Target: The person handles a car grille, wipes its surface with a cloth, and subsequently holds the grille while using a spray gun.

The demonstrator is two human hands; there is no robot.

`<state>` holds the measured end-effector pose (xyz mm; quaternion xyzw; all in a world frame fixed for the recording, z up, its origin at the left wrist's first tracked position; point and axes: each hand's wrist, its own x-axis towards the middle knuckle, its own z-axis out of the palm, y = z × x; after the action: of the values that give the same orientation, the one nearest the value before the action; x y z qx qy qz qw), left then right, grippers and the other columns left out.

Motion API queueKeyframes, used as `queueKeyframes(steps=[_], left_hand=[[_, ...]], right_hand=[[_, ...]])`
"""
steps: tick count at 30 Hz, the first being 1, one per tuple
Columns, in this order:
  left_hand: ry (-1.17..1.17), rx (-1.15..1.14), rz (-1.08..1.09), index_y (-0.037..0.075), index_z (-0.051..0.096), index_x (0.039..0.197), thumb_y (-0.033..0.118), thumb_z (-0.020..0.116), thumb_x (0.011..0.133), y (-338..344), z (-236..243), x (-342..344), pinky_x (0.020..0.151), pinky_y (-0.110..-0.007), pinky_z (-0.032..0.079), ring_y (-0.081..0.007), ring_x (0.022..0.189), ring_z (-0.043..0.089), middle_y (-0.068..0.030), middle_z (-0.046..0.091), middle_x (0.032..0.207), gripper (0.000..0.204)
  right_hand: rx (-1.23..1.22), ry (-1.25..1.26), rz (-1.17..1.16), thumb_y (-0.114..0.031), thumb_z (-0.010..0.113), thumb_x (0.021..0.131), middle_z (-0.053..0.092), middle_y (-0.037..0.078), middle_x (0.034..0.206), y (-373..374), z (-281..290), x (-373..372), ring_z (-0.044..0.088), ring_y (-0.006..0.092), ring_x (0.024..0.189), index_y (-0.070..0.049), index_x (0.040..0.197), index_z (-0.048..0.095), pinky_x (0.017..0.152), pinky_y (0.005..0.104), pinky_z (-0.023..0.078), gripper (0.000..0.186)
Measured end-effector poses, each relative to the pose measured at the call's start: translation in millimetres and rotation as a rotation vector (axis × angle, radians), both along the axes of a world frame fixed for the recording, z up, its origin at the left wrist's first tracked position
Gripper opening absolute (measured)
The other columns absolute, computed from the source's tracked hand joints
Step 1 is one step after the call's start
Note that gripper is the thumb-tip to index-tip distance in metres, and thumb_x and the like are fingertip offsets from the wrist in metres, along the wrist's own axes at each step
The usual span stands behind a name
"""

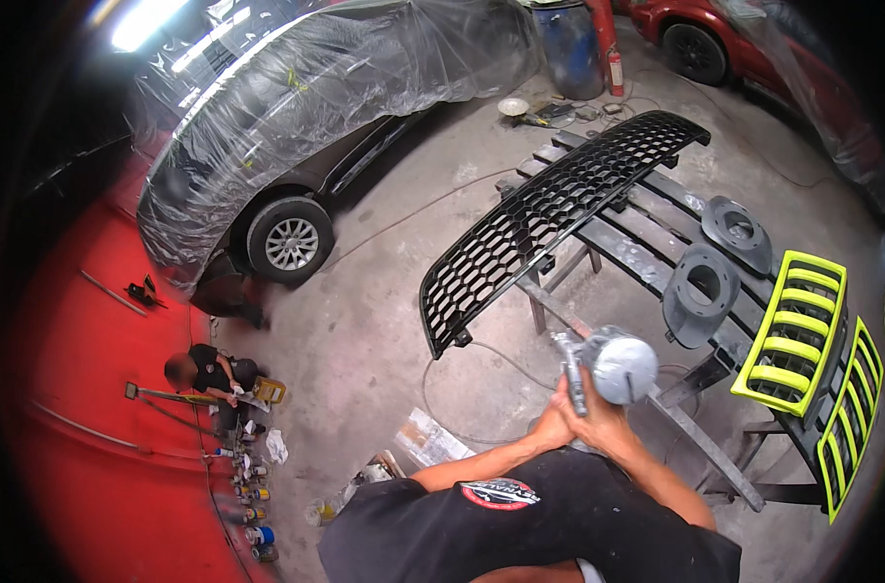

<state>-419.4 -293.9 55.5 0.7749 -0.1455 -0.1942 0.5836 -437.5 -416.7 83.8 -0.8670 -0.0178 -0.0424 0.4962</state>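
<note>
Both hands meet at a grey spray gun (575,377), held upright in front of my chest, with a round, whitish paint cup (625,367) on its right side. My right hand (601,424) is closed around the gun's handle. Pressed against the gun's left and lower side is my left hand (556,422), its fingers closed and partly hidden. Beyond the gun a long black honeycomb grille (549,209) lies across a slatted stand (646,233), its left end overhanging. To its right are two grey ring-shaped bezels (703,296) and yellow-green slatted grilles (790,332).
A car under clear plastic sheeting (345,87) stands at far left. A person (214,374) crouches by the red wall, near several paint cans (258,513). A hose (428,389) trails over the floor. At the back are a blue drum (569,53) and a fire extinguisher (615,73).
</note>
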Motion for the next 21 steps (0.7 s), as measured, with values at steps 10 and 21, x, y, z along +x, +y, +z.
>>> queueKeyframes(steps=[10,21], left_hand=[[0.119,-0.477,0.424,0.008,0.045,0.068,0.027,0.05,0.094,16.7,-40.5,-41.4,0.05,-0.024,0.029,-0.0091,0.055,0.035,0.0013,0.037,0.059,0.033],[0.008,-0.541,0.443,0.008,0.043,0.067,0.032,0.047,0.095,15.0,-43.9,-47.1,0.049,-0.023,0.029,-0.0091,0.054,0.035,0.0012,0.036,0.058,0.037]], right_hand=[[-0.435,-0.031,0.557,-0.035,0.069,0.077,0.054,0.006,0.057,-206.6,187.1,89.6,0.055,0.0139,0.054,-0.003,0.071,0.058,0.051,0.0316,0.045,0.034],[0.343,-0.199,-0.955,-0.054,0.072,0.072,0.036,-0.003,0.048,-571.9,128.2,232.7,0.031,0.0098,0.039,-0.016,0.051,0.045,0.038,0.0274,0.024,0.051]])
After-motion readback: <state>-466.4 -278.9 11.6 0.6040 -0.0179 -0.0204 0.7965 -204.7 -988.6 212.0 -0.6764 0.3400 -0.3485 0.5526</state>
